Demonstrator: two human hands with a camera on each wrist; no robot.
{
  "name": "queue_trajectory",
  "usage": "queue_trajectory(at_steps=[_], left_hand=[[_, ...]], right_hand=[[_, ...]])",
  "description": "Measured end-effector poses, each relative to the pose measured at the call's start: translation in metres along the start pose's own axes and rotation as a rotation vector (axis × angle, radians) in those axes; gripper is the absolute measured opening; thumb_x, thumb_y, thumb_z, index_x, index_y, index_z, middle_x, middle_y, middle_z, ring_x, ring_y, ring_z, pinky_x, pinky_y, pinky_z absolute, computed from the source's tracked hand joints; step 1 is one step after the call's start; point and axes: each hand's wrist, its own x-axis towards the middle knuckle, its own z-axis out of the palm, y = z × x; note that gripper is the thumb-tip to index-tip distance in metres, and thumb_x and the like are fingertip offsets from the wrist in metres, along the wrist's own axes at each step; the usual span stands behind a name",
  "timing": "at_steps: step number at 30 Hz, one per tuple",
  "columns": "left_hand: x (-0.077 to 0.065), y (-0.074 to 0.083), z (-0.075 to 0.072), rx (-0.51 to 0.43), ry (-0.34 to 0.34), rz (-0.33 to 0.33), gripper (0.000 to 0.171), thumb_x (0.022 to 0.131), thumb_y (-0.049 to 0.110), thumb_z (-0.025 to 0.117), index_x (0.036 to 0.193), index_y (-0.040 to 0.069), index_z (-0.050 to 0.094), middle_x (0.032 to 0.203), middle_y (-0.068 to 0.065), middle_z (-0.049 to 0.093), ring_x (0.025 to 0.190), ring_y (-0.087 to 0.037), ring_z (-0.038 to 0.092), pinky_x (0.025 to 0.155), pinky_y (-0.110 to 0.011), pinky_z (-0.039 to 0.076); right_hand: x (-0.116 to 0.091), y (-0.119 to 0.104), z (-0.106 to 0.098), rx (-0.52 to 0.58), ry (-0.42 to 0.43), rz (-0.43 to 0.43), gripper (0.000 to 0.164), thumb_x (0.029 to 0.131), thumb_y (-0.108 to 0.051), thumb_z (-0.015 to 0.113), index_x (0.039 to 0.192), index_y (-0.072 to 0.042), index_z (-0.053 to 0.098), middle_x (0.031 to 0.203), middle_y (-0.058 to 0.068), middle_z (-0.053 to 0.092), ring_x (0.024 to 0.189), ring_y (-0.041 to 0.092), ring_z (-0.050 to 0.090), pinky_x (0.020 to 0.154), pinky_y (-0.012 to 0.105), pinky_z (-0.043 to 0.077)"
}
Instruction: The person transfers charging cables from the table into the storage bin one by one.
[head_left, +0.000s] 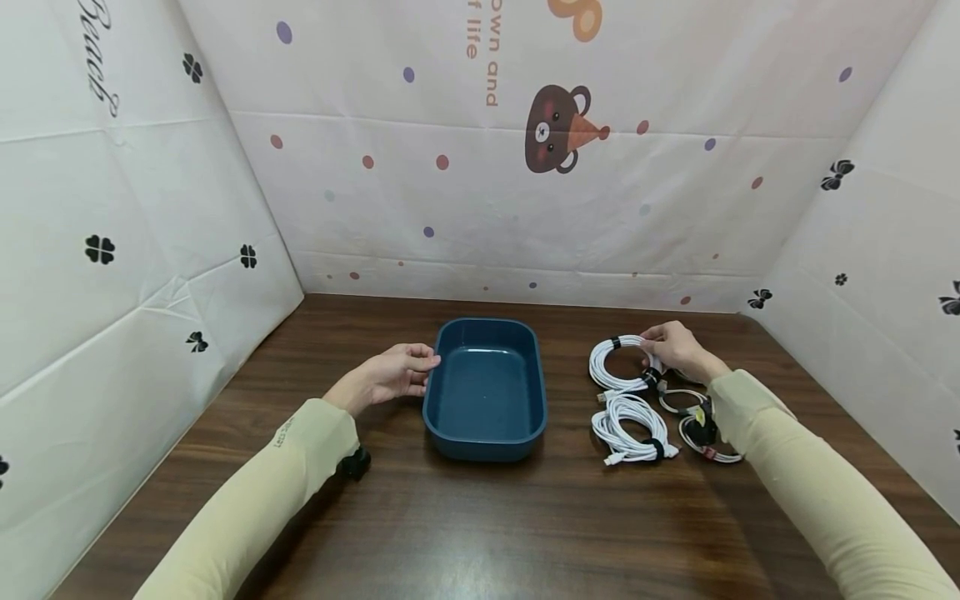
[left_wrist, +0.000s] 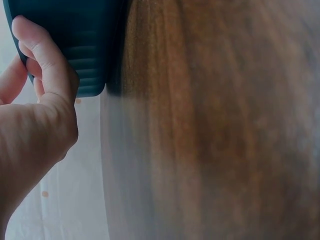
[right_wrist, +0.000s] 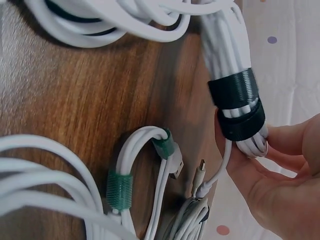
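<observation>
A dark blue rectangular bin (head_left: 486, 451) stands on the table in the head view, with nothing inside. My left hand (head_left: 392, 372) pinches its left rim, thumb on one side and fingers on the other, as the left wrist view also shows. To the right, my right hand (head_left: 678, 350) holds the far edge of a coiled white cable (head_left: 597, 360). In the right wrist view this coil (right_wrist: 225, 45) is tilted up, bound by a black strap (right_wrist: 235, 95), with fingers and thumb around its end. A second white cable coil (head_left: 609, 427) lies just nearer.
Beside the right forearm lie thinner coiled cables (head_left: 686, 421) with dark ties, partly hidden by the sleeve. The brown wooden table (head_left: 480, 533) is bordered by a patterned white backdrop (head_left: 405, 200) at the back and both sides.
</observation>
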Motion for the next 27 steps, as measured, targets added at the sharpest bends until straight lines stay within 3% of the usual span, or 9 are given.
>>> queue_trajectory(at_steps=[8,14,21,27], left_hand=[[0.001,0.000,0.000,0.008,0.005,-0.003,0.006,0.099,0.016,0.055,0.096,0.013,0.051,0.081,-0.001,0.059,0.069,-0.014,0.057,0.066,-0.029,0.054],[0.002,0.000,-0.001,0.015,0.014,0.000,0.006,0.098,0.017,0.055,0.097,0.013,0.051,0.082,-0.001,0.059,0.070,-0.014,0.057,0.067,-0.029,0.054],[0.002,-0.001,-0.001,0.012,0.011,-0.002,0.008,0.098,0.017,0.056,0.097,0.013,0.050,0.081,-0.001,0.058,0.069,-0.014,0.056,0.066,-0.028,0.054],[0.003,-0.001,-0.002,0.021,0.011,0.003,0.006,0.098,0.017,0.055,0.098,0.013,0.051,0.082,-0.001,0.058,0.070,-0.014,0.056,0.066,-0.028,0.053]], right_hand=[[-0.001,-0.007,-0.002,0.022,0.019,0.004,0.038,0.101,-0.006,0.044,0.128,0.022,0.042,0.082,0.019,0.067,0.061,0.006,0.061,0.053,0.029,0.053],[-0.001,-0.011,-0.002,0.047,0.018,0.006,0.040,0.102,-0.007,0.043,0.129,0.022,0.040,0.086,0.020,0.065,0.063,0.006,0.062,0.056,0.028,0.055],[-0.001,-0.012,-0.005,-0.042,0.052,-0.039,0.036,0.102,-0.007,0.043,0.124,0.021,0.046,0.082,0.024,0.068,0.060,0.006,0.060,0.056,0.031,0.055],[-0.002,-0.017,-0.008,-0.008,0.053,-0.040,0.037,0.102,-0.007,0.041,0.126,0.022,0.044,0.083,0.022,0.067,0.061,0.005,0.060,0.057,0.030,0.055]])
